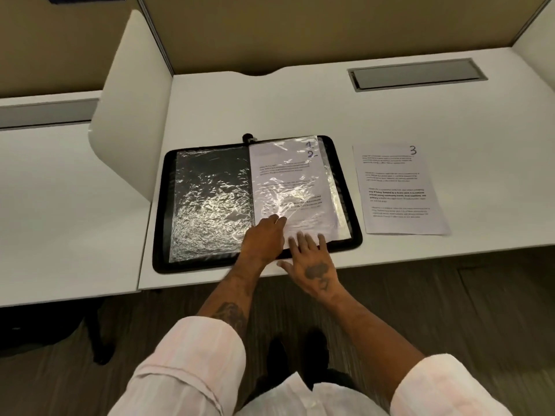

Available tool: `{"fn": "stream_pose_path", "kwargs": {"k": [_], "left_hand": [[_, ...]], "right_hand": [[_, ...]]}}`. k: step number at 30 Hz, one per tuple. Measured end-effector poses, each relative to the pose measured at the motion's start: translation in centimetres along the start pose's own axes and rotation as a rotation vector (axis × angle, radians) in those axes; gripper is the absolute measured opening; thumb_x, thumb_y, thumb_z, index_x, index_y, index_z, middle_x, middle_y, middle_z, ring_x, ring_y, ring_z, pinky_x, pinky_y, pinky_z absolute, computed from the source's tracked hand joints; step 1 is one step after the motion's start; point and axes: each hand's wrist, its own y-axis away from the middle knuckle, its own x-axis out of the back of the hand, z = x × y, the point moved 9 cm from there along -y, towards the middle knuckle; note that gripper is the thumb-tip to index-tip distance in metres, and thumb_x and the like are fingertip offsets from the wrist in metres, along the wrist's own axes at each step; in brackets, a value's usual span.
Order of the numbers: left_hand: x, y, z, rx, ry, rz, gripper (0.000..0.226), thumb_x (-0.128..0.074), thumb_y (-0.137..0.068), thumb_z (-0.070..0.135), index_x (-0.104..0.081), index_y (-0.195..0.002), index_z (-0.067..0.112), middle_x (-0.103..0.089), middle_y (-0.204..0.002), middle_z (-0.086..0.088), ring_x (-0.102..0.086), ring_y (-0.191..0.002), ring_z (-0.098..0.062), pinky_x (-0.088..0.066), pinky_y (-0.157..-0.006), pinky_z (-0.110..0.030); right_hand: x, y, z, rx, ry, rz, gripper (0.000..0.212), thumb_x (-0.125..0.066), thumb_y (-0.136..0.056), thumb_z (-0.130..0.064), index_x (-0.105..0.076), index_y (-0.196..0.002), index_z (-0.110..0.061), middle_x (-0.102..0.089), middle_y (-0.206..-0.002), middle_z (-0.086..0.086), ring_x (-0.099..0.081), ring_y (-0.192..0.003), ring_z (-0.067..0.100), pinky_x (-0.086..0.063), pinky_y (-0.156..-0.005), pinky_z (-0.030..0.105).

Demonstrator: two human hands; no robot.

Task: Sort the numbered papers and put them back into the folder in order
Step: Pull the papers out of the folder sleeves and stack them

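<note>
A black zip folder (163, 211) lies open on the white desk with crinkled clear sleeves inside. Its left page (210, 202) shows only dark backing. The right sleeve (294, 181) holds a printed paper marked 2, with a 1 showing just above it at the top right corner. My left hand (265, 235) rests on the lower left corner of that sleeve, fingers pointing right. My right hand (312, 262) lies flat with straight fingers on the sleeve's bottom edge. A loose paper marked 3 (399, 190) lies on the desk right of the folder.
The white desk (270, 109) has a grey cable hatch (417, 75) at the back right. A rounded white divider (132, 115) stands to the left, with another desk beyond it. Beige partition walls close the back. Dark floor lies below the desk's front edge.
</note>
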Motion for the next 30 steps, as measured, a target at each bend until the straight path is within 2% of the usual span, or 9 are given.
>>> {"fn": "stream_pose_path", "kwargs": {"k": [4,7,9,12,15,20,22,26,30], "left_hand": [[-0.7,0.2,0.2,0.027,0.026,-0.01,0.047,-0.042,-0.102,0.031,-0.035,-0.146,0.017,-0.034,-0.154,-0.008,-0.045,-0.132,-0.028,-0.049,-0.096,-0.048],[-0.6,0.1,0.7,0.052,0.034,0.017,0.043,-0.037,-0.104,0.035,-0.041,-0.141,0.015,-0.043,-0.146,-0.008,-0.051,-0.124,-0.028,-0.05,-0.09,-0.046],[-0.3,0.0,0.9,0.076,0.041,0.043,0.041,-0.032,-0.105,0.035,-0.044,-0.138,0.014,-0.05,-0.137,-0.008,-0.055,-0.118,-0.028,-0.049,-0.087,-0.044],[0.2,0.1,1.2,0.09,0.071,0.07,0.039,-0.029,-0.106,0.032,-0.047,-0.135,0.013,-0.057,-0.126,-0.008,-0.058,-0.112,-0.028,-0.048,-0.087,-0.042],[0.5,0.2,0.7,0.138,0.177,0.071,0.039,-0.027,-0.106,0.028,-0.05,-0.134,0.012,-0.059,-0.128,-0.012,-0.057,-0.114,-0.031,-0.045,-0.094,-0.045],[0.8,0.2,-0.6,0.172,0.288,0.117,0.043,-0.021,-0.106,0.039,-0.054,-0.122,0.016,-0.066,-0.11,-0.014,-0.062,-0.098,-0.033,-0.049,-0.084,-0.042],[1.0,0.5,-0.8,0.162,0.277,0.132,0.043,-0.022,-0.106,0.04,-0.055,-0.121,0.016,-0.067,-0.108,-0.013,-0.062,-0.096,-0.032,-0.049,-0.082,-0.041],[2.0,0.9,-0.4,0.129,0.263,0.173,0.04,-0.026,-0.106,0.039,-0.056,-0.119,0.017,-0.067,-0.11,-0.01,-0.063,-0.096,-0.029,-0.049,-0.082,-0.04],[4.7,0.9,0.0,0.141,0.333,0.267,0.039,-0.037,-0.104,0.038,-0.052,-0.135,0.019,-0.065,-0.124,-0.008,-0.061,-0.109,-0.029,-0.047,-0.09,-0.04]], "right_hand": [[0.5,2.9,-0.5,0.027,-0.026,0.197,0.055,-0.042,-0.093,-0.056,-0.064,-0.117,-0.012,-0.066,-0.119,0.013,-0.063,-0.109,0.029,-0.042,-0.101,0.05],[1.8,4.3,1.0,-0.038,-0.234,0.314,0.038,-0.052,-0.091,-0.053,-0.064,-0.097,-0.017,-0.066,-0.092,0.002,-0.062,-0.082,0.018,-0.051,-0.076,0.032],[1.7,5.4,3.6,-0.268,-0.506,0.269,0.04,-0.05,-0.091,-0.058,-0.058,-0.081,-0.02,-0.059,-0.078,-0.005,-0.057,-0.069,0.01,-0.052,-0.064,0.025],[-1.2,7.0,6.8,-0.694,-0.89,0.066,0.055,-0.051,-0.086,-0.067,-0.058,-0.068,-0.016,-0.061,-0.067,-0.003,-0.059,-0.061,0.01,-0.053,-0.059,0.028],[-3.3,7.4,7.5,-0.87,-1.13,0.01,0.056,-0.06,-0.079,-0.069,-0.061,-0.073,-0.013,-0.064,-0.072,0.002,-0.062,-0.064,0.015,-0.057,-0.061,0.033],[-2.3,6.2,6.0,-0.799,-1.41,0.057,0.039,-0.068,-0.085,-0.048,-0.062,-0.105,-0.015,-0.067,-0.096,0.003,-0.067,-0.078,0.017,-0.052,-0.056,0.02],[-1.8,5.6,5.3,-0.775,-1.438,0.045,0.038,-0.069,-0.086,-0.042,-0.061,-0.11,-0.014,-0.068,-0.1,0.003,-0.067,-0.079,0.017,-0.054,-0.061,0.02],[-1.2,4.6,4.1,-0.792,-1.382,0.047,0.031,-0.065,-0.09,-0.039,-0.06,-0.107,-0.014,-0.068,-0.109,0.007,-0.066,-0.09,0.019,-0.059,-0.08,0.034],[2.8,4.7,2.8,-0.624,-1.141,0.083,0.024,-0.056,-0.093,-0.037,-0.062,-0.091,-0.014,-0.068,-0.1,0.002,-0.063,-0.088,0.016,-0.057,-0.08,0.034]]}}
